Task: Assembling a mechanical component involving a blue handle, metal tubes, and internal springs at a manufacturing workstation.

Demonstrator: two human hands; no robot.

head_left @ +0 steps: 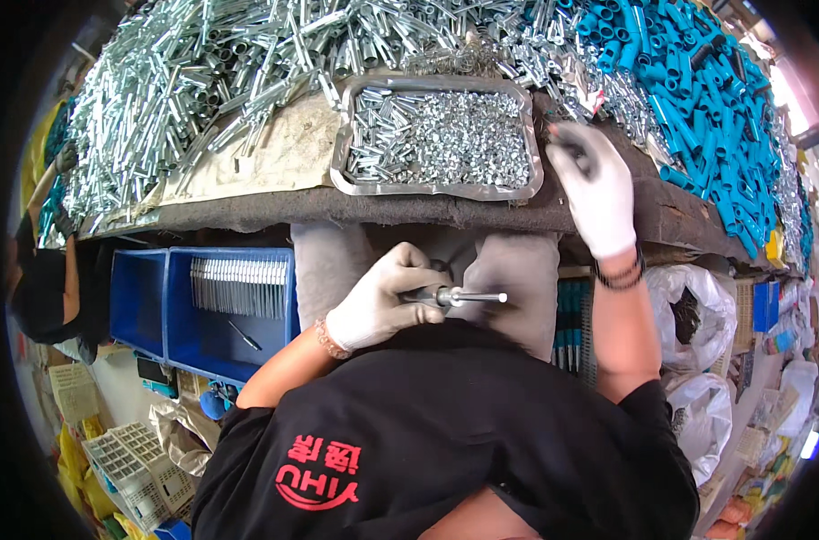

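Note:
My left hand (pixel 387 301), in a white glove, is closed around a tool with a dark grip and a metal collar. A thin bright metal rod (pixel 481 297) sticks out of it to the right, above my lap. My right hand (pixel 594 184), also gloved, is raised by the right end of a metal tray (pixel 344 166). Its fingers are curved and smeared by motion; whether they hold anything I cannot make out. In the tray lie short metal pins (pixel 382 126) on the left and many small metal pieces (pixel 468 139) on the right.
Silvery metal tubes (pixel 184 99) are heaped at the far left of the bench, blue tubes (pixel 711 126) at the far right. A blue bin (pixel 168 310) with a row of metal rods stands left of me. White sacks (pixel 693 301) stand at the right. Another person (pixel 45 279) works at the far left.

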